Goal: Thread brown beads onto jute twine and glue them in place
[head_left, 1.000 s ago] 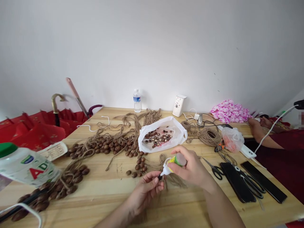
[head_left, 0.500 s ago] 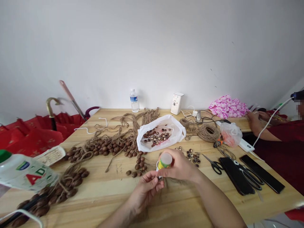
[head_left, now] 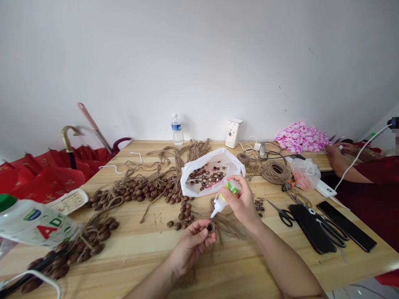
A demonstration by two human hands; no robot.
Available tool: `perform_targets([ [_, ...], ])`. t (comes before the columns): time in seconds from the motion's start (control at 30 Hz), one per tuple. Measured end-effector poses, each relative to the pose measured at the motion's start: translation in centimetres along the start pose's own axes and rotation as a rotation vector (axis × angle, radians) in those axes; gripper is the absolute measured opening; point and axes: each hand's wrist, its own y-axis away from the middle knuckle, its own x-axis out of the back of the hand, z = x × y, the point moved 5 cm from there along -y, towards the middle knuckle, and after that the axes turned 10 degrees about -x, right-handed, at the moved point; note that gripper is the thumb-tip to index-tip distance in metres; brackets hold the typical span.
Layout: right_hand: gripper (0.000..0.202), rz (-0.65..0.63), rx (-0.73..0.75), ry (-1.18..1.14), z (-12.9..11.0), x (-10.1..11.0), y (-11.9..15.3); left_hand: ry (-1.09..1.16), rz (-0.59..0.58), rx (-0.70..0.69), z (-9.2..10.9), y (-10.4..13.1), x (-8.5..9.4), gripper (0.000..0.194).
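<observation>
Between the thumb and fingers of my left hand (head_left: 195, 243) is a small dark nut shell half (head_left: 210, 227), its hollow facing up. My right hand (head_left: 241, 203) is closed round a glue bottle (head_left: 222, 201) with a white nozzle and a yellow-green label. The bottle is tilted, its tip just above the shell. Loose twine strands (head_left: 229, 226) lie under and beside my hands. Behind them stands an open white plastic bag (head_left: 199, 193) holding many shell pieces. Several whole brown nuts (head_left: 185, 212) lie left of my hands; more shell halves (head_left: 259, 205) are partly hidden behind my right forearm.
Nuts on twine (head_left: 140, 191) spread over the left side, near a white bottle (head_left: 40, 224). To the right are small scissors (head_left: 283, 215), large scissors (head_left: 330, 228), black flat objects (head_left: 346, 224) and coiled twine (head_left: 275, 172). Another person's hand (head_left: 338, 160) is at the far right.
My right hand has lifted the glue bottle up and back from the shell and tilted it, so its nozzle now shows. My left hand still holds the shell at nearly the same place.
</observation>
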Motion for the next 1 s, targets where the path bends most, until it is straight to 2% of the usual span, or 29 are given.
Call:
perform_targets([
  [0.13,0.035,-0.012,-0.080,-0.141,0.4,0.3,-0.4,-0.003,-0.006,0.009,-0.2,0.0,0.0,0.023],
  [0.3,0.038,-0.052,-0.126,-0.148,1.1,-0.1,-0.8,0.011,-0.015,-0.009,-0.2,-0.2,0.1,0.024],
  [0.77,0.034,-0.167,-0.068,-0.037,1.3,-1.2,-0.4,0.033,-0.031,-0.036,-0.2,-0.3,0.1,0.023],
  [1.0,0.033,-0.183,-0.041,-0.006,1.8,-1.2,-0.4,0.026,-0.016,-0.023,-0.2,-0.3,0.1,0.023],
])
